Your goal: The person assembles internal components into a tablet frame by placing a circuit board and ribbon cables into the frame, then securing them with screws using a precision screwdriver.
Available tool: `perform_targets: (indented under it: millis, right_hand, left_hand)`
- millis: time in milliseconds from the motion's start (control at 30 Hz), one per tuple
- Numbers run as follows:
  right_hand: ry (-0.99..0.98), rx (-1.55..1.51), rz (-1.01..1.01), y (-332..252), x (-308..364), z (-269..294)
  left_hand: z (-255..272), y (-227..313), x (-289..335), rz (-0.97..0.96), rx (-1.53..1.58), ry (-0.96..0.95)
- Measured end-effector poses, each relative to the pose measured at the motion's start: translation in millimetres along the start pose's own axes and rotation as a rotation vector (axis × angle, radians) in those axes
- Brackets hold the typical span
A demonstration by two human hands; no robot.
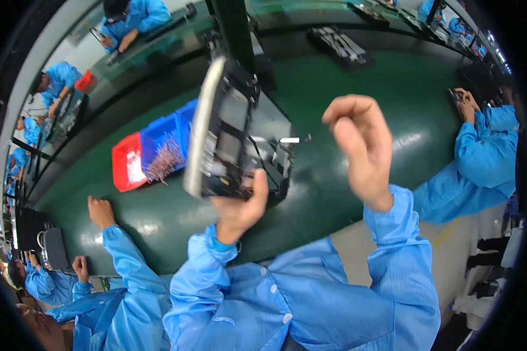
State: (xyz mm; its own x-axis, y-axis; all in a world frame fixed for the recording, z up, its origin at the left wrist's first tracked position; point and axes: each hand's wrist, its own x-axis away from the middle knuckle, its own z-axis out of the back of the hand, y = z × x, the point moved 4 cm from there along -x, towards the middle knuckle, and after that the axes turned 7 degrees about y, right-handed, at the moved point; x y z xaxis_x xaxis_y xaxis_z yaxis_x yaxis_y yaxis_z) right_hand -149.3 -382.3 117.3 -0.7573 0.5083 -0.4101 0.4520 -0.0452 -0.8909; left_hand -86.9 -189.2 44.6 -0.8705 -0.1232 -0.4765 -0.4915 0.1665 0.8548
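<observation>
My left hand (pixel 240 209) grips the lower end of an electronic device housing (pixel 231 120), its thumb on the inner face. The housing is tilted up above the table. It has a pale, rounded outer side, while its black inside carries grey panels, a dark cable and small fittings. A short white strip (pixel 289 140) sticks out at its right side. To the right, apart from the housing, my right hand (pixel 363 146) is raised in the air. Its fingers curl loosely, the thumb stands a little off the index finger, and nothing shows between them.
Left of the housing, a red bin (pixel 129 167) of small pale parts adjoins blue bins (pixel 157 133) with many small metallic parts. A co-worker's fist (pixel 102 212) rests on the green table (pixel 316 205). Another device part (pixel 341 47) lies at the far side. A co-worker sits at right.
</observation>
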Motion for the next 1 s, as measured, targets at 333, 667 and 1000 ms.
perform_targets:
  millis: [333,667,1000]
  right_hand:
    - [-0.124,0.005,-0.598,80.7,43.3,101.0]
    - [0.129,0.295,-0.594,89.0,8.5,245.5]
    - [0.093,0.813,-0.235,79.0,-91.6,210.7]
  left_hand:
    - [-12.3,-24.7,13.5,1.061,0.340,-0.639]
    - [28.5,-77.8,17.5,0.733,-0.201,-0.762]
    - [35.6,-87.9,8.6,0.655,-0.287,-0.726]
